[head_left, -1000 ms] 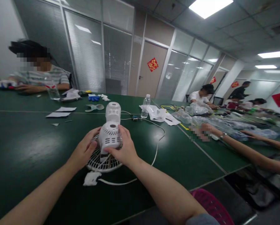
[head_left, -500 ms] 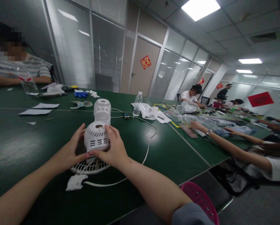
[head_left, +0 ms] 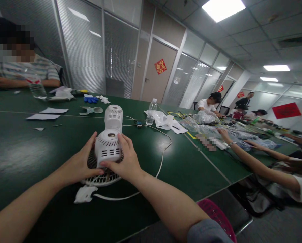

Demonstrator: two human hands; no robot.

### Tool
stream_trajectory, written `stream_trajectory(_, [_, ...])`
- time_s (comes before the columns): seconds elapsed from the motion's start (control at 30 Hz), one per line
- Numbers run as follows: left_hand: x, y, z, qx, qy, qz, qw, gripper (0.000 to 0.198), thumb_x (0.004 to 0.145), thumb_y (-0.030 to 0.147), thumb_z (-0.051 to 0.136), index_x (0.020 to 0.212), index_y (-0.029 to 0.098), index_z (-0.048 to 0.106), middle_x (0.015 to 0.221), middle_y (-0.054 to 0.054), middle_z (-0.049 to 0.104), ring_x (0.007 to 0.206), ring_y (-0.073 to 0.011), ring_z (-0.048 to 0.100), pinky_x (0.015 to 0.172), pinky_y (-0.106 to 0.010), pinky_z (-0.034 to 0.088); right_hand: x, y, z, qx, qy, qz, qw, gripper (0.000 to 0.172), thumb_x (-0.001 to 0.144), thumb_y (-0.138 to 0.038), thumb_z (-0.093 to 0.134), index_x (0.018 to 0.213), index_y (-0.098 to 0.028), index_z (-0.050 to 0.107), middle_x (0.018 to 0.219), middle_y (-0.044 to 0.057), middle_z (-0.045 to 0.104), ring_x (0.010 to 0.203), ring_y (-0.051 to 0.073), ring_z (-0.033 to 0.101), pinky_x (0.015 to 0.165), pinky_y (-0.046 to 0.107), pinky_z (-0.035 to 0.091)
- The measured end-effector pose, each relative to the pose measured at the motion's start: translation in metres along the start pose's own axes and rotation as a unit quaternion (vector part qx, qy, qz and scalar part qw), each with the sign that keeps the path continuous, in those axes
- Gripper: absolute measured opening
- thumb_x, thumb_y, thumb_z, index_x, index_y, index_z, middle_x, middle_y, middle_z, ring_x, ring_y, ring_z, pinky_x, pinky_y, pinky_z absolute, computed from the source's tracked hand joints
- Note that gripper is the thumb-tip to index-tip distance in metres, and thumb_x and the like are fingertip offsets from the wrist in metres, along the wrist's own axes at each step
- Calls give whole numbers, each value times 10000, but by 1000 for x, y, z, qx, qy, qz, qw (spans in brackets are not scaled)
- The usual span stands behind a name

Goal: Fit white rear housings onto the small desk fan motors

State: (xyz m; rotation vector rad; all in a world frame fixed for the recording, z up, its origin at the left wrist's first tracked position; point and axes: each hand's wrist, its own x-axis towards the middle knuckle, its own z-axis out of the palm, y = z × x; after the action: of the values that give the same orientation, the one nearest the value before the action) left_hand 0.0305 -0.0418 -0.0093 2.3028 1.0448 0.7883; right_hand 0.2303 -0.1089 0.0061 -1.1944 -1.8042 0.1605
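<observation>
A white vented fan motor housing [head_left: 108,145] is held between my two hands, with a round opening in its top. My left hand [head_left: 84,163] curves around its left side, thumb along the bottom edge. On the other side, my right hand [head_left: 129,158] grips it with fingers near the top and thumb at the lower front. Under the housing lies a round white fan grille [head_left: 107,181], partly hidden by my hands. Just behind stands another white vented section [head_left: 113,116]; whether the two are joined is hidden. A crumpled white piece [head_left: 84,194] lies in front.
A white cable [head_left: 163,152] loops across the green table [head_left: 188,175] to the right. Behind are a water bottle [head_left: 151,111], white paper and a fan blade [head_left: 91,110]. Another person's arm [head_left: 254,162] reaches over plastic bags at right. A pink basket [head_left: 216,216] stands below the edge.
The view has shifted slightly, so the table items appear a little farther right. Both hands keep their hold on the housing, with only a slight shift of the left fingers.
</observation>
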Motion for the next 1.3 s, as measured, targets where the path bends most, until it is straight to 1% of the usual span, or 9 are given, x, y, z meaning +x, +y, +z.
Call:
stream_trajectory(0.13, [-1,-2,-3,5,-3,20,1000,1245,640,464,748,1466,229,-152,1562,-164,142,1392,-355,280,1085,-557,306,0,3,3,6,9,-12,1000,1011,656,-541,763,1463,-294,206,1463,80,311,1343,254,349,1102,436,353])
stream_trajectory(0.23, [0,-7,-2,-5,2,40,999,1303,597,480,784,1472,192,-138,1551,-210,139,1390,-387,266,1089,-560,299,1,4,5,11,15,-17,1000,1001,663,-480,780,1462,-289,209,1454,84,329,1343,256,343,1107,446,340])
stream_trajectory(0.37, [3,-13,-1,-28,15,65,997,1357,538,504,816,1477,211,-119,1547,-205,160,1394,-399,245,1100,-574,266,2,5,8,17,23,-15,999,973,675,-387,789,1459,-283,222,1443,87,346,1335,261,348,1104,459,336])
stream_trajectory(0.47, [3,-13,-3,-32,3,72,997,1357,543,509,817,1475,216,-125,1550,-196,157,1401,-383,238,1113,-566,245,3,5,9,23,20,-16,999,956,687,-337,782,1461,-286,223,1441,84,349,1333,266,348,1092,462,351])
stream_trajectory(0.67, [2,-7,-9,-43,-13,58,997,1380,526,510,827,1470,244,-143,1564,-170,114,1404,-387,222,1118,-561,238,4,3,8,17,14,-14,1000,935,698,-341,772,1458,-312,228,1441,72,342,1341,290,335,1103,500,330])
stream_trajectory(0.87, [2,-2,-13,-58,-28,44,997,1343,565,502,807,1467,252,-157,1552,-158,181,1398,-379,242,1117,-562,246,3,4,7,11,-7,-10,1000,922,727,-340,747,1468,-315,198,1456,76,310,1350,296,316,1106,518,321])
stream_trajectory(0.93, [3,-2,-14,-58,-28,41,997,1332,572,498,804,1469,254,-151,1550,-154,189,1394,-383,249,1114,-566,249,4,6,4,20,-26,-16,999,894,747,-330,727,1467,-315,198,1472,77,287,1359,300,301,1100,518,329])
stream_trajectory(1.1, [4,-2,-17,-67,-40,53,996,1305,575,480,805,1478,256,-111,1549,-155,190,1393,-391,241,1115,-586,227,8,14,-11,84,-109,-13,990,777,806,-306,662,1451,-329,228,1525,68,199,1372,305,292,1065,522,375])
stream_trajectory(1.3, [3,-2,-22,-108,-74,35,991,1294,585,442,808,1474,279,-119,1567,-155,112,1416,-390,179,1121,-628,170,12,26,-18,162,-197,27,966,876,804,-265,672,1474,-361,117,1530,67,240,1311,295,418,1065,547,367])
